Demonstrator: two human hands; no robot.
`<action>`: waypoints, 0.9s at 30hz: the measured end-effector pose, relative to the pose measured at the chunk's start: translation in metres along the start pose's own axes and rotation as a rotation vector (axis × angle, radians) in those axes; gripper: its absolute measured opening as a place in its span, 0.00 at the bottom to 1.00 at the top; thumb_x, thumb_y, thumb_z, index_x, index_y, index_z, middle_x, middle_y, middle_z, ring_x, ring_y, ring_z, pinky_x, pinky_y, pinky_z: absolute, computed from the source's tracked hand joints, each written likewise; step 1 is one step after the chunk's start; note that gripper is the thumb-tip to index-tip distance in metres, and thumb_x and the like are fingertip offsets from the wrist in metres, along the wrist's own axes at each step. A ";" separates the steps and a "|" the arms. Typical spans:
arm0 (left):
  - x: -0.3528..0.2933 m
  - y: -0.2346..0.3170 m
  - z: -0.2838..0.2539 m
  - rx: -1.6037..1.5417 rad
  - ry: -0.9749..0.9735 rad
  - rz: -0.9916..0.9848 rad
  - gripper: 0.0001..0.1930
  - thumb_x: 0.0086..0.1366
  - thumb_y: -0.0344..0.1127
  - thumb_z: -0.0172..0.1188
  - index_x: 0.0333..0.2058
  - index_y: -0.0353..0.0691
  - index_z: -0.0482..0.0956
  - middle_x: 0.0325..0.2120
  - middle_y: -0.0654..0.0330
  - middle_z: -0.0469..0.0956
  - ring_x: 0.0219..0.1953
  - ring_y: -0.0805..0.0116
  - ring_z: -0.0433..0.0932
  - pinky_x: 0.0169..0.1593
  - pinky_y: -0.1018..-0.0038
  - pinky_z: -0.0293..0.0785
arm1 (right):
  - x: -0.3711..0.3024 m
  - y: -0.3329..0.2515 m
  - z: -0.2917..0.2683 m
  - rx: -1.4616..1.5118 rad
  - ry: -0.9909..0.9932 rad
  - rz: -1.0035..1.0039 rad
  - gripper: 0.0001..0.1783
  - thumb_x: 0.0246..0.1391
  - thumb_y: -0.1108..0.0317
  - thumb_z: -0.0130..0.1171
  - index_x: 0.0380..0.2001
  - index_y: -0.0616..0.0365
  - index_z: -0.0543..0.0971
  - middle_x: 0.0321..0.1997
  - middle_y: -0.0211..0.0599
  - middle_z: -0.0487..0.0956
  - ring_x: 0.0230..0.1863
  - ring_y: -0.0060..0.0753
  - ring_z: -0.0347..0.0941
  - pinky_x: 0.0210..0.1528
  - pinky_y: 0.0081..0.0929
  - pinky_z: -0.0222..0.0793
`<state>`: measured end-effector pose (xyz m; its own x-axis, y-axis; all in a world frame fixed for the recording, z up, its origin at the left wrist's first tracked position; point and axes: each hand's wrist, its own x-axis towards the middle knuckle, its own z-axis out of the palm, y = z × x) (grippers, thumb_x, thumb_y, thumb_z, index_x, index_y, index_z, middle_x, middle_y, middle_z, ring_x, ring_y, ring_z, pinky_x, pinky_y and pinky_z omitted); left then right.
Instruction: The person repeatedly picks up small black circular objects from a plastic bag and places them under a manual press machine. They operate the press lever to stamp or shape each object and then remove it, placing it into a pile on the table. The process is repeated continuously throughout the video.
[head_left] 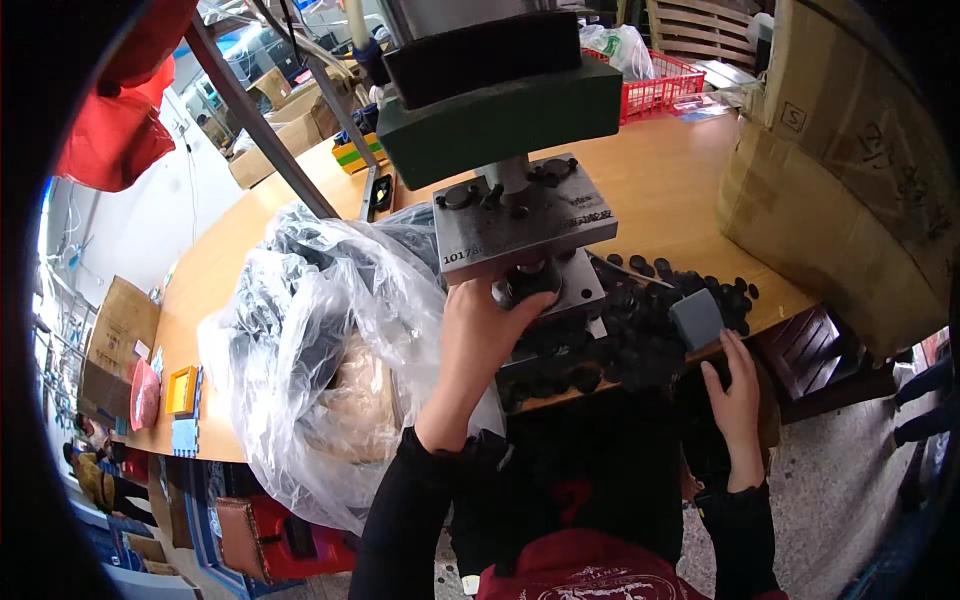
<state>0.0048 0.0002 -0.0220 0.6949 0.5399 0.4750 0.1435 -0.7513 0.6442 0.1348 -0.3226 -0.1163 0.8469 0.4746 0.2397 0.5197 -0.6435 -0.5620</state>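
My left hand (pixel 482 328) reaches into the gap of a press, below its upper steel die plate (pixel 530 222). Its thumb and fingers close around a dark, shiny round part (pixel 530 284) above the lower steel plate (pixel 582 284); some fingertips are hidden. My right hand (pixel 737 398) has its fingers apart and holds nothing. Its fingertips are just beside the lower corner of a blue-grey block (pixel 697 318); I cannot tell whether they touch. Small black round pieces (pixel 640 345) lie heaped between the press and the block.
Clear plastic bags with dark contents (pixel 330 340) crowd the press's left side. A tall cardboard box (pixel 840 190) stands at the right. The green press head (pixel 500 122) hangs over the die. At the back are a red crate (pixel 665 85) and a yellow bin (pixel 355 153).
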 end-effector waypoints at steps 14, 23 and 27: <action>-0.066 -0.038 -0.116 0.131 -0.146 -0.255 0.08 0.61 0.35 0.62 0.34 0.34 0.81 0.26 0.51 0.81 0.29 0.63 0.82 0.34 0.72 0.75 | 0.068 -0.019 0.032 -0.334 -0.227 0.031 0.32 0.68 0.47 0.38 0.66 0.57 0.61 0.70 0.46 0.59 0.72 0.45 0.51 0.71 0.42 0.45; -0.028 -0.225 -0.069 0.386 -0.201 0.115 0.16 0.56 0.34 0.59 0.43 0.35 0.78 0.43 0.42 0.77 0.45 0.43 0.76 0.49 0.59 0.73 | 0.029 -0.028 0.038 0.051 0.020 -0.043 0.30 0.66 0.58 0.46 0.68 0.56 0.57 0.72 0.46 0.56 0.72 0.47 0.50 0.71 0.40 0.47; -0.009 -0.236 -0.031 0.326 -0.197 0.223 0.19 0.55 0.34 0.62 0.46 0.36 0.77 0.45 0.41 0.76 0.45 0.45 0.76 0.48 0.59 0.73 | 0.024 -0.030 0.035 0.151 -0.007 -0.019 0.31 0.67 0.55 0.47 0.67 0.57 0.57 0.71 0.47 0.57 0.70 0.50 0.54 0.65 0.42 0.59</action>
<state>-0.0571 0.1841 -0.1602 0.8506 0.2917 0.4374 0.1674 -0.9389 0.3007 0.1356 -0.2712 -0.1215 0.8361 0.4903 0.2460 0.5121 -0.5369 -0.6704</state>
